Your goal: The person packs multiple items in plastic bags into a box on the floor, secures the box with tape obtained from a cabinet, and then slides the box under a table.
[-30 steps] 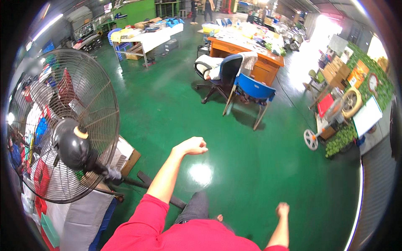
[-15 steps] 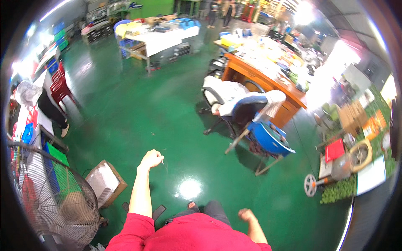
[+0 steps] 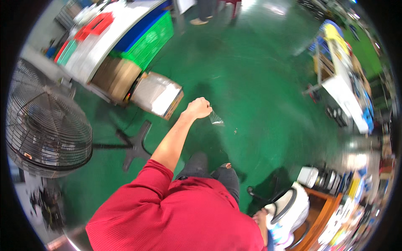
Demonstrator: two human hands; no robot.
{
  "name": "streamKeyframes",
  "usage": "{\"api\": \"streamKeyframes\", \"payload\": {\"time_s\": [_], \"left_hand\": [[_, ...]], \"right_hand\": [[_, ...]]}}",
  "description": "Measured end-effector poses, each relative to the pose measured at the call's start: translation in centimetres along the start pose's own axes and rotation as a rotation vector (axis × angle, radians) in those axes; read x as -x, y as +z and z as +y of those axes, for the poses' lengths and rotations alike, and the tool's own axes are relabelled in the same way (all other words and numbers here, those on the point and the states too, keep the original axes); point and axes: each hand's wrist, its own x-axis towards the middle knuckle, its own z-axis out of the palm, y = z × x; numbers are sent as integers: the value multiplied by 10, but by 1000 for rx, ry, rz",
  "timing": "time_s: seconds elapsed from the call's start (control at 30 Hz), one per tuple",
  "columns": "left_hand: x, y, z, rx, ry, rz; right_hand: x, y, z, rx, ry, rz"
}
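Observation:
My left hand (image 3: 198,108) reaches out ahead of me above the green floor, its fingers closed. From it hangs a small clear plastic bag (image 3: 217,120), thin and see-through; whether anything is inside I cannot make out. Low on the right, my right hand (image 3: 260,217) is beside an office chair (image 3: 289,205) draped with white cloth. Its fingers are partly hidden and smeared, so I cannot see whether it touches the chair. An open-topped cardboard box (image 3: 158,94) with clear plastic over it stands on the floor just left of my left hand.
A black pedestal fan (image 3: 48,121) stands at the left, its base (image 3: 135,146) spread on the floor. Behind the box is a table (image 3: 94,54) with red trays on it and a green crate (image 3: 150,42) below. A wooden desk (image 3: 322,217) lies right; a white-topped table (image 3: 345,98) stands far right.
My view has turned left, and the fan, box and crate are now nearer. The plastic bag now shows hanging from my left hand. My right hand is now beside the draped chair.

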Motion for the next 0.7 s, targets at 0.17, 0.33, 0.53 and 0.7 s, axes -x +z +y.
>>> {"api": "streamKeyframes", "payload": {"time_s": [0.17,0.33,0.53,0.7], "left_hand": [[-18,-75,-25,98,-197,186],[-52,-118,-86,149,-566,408],[-74,-152,-138,289,-960,621],[-51,-168,-111,356,-1274,723]], "right_hand": [[-113,-241,-407,448,-515,407],[-117,-195,-780,357,-999,373],[-180,97,-946,788,-912,-303],[-130,320,-1031,1509,-773,-474]]}}
